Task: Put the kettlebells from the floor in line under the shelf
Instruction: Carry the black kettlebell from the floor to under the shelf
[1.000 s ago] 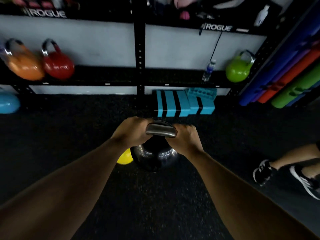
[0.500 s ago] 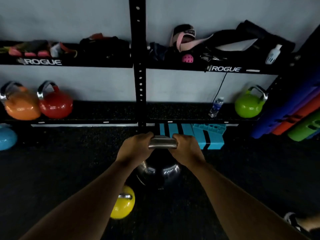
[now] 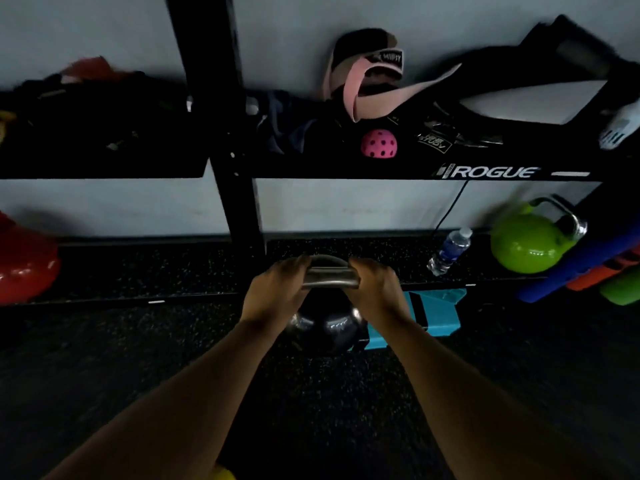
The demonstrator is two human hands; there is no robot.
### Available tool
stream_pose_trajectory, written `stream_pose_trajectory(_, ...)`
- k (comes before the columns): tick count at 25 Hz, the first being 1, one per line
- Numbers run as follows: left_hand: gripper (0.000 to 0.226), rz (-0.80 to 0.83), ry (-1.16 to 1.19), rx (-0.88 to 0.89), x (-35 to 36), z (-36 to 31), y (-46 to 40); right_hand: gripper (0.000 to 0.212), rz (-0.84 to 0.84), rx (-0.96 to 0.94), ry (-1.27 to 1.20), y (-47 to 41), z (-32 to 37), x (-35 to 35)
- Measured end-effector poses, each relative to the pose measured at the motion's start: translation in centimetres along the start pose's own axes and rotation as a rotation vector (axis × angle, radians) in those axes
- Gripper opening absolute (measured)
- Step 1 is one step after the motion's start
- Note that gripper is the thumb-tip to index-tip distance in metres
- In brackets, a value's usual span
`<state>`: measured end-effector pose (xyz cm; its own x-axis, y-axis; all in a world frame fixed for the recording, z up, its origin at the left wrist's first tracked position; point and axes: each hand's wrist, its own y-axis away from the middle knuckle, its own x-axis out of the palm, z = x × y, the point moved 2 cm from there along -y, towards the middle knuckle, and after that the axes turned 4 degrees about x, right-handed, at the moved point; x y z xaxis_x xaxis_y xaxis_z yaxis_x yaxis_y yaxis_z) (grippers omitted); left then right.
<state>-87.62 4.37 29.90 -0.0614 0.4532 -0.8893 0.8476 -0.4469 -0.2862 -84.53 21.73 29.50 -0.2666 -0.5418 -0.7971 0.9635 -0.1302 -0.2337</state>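
Observation:
A black kettlebell with a steel handle hangs in front of me, off the floor. My left hand grips the left end of the handle and my right hand grips the right end. It is just in front of the low ledge under the black shelf, beside the upright post. A green kettlebell stands on the ledge at the right. A red kettlebell stands on the ledge at the far left, partly cut off. A sliver of a yellow kettlebell shows at the bottom edge.
The black upright post stands just left of my hands. A water bottle stands on the ledge near the green kettlebell. Teal blocks lie on the floor behind the black kettlebell. Coloured foam rollers lean at the right. Bags and a pink ball fill the shelf.
I have carried the black kettlebell closer to the shelf. The ledge and post now loom larger, and the yellow kettlebell has dropped to the bottom edge of the view.

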Motion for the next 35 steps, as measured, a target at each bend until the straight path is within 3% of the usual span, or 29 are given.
stream_pose_trajectory(5, 0.034, -0.029, -0.027, 0.016, 7.2, 2.0, -9.0, 0.011, -0.012, 0.003, -0.025, -8.9, -7.0, 2.8)
stream_pose_trajectory(9, 0.026, -0.068, -0.015, -0.014, 11.6, 3.1, -13.8, 0.033, -0.089, 0.021, 0.023, -13.8, -11.2, 5.1)
stream_pose_trajectory(13, 0.028, -0.093, -0.032, -0.026, 15.6, 4.7, -17.2, 0.038, -0.222, 0.058, 0.033, -16.8, -14.2, 8.0)
stream_pose_trajectory(20, 0.025, -0.105, -0.092, -0.028, 18.1, 6.5, -21.4, 0.028, -0.258, 0.088, -0.068, -20.9, -17.7, 11.2)
stream_pose_trajectory(27, 0.018, -0.107, -0.008, -0.074, 21.1, 8.8, -22.1, 0.031, -0.21, 0.102, -0.13, -22.4, -19.1, 13.7)
stream_pose_trajectory(33, 0.02, -0.033, 0.125, -0.069, 21.4, 10.1, -23.0, 0.016, -0.104, 0.109, -0.086, -23.3, -20.2, 14.1)
stream_pose_trajectory(35, 0.02, 0.0, 0.184, -0.072, 21.2, 10.1, -22.8, 0.025, -0.061, 0.118, -0.054, -23.2, -19.5, 13.7)
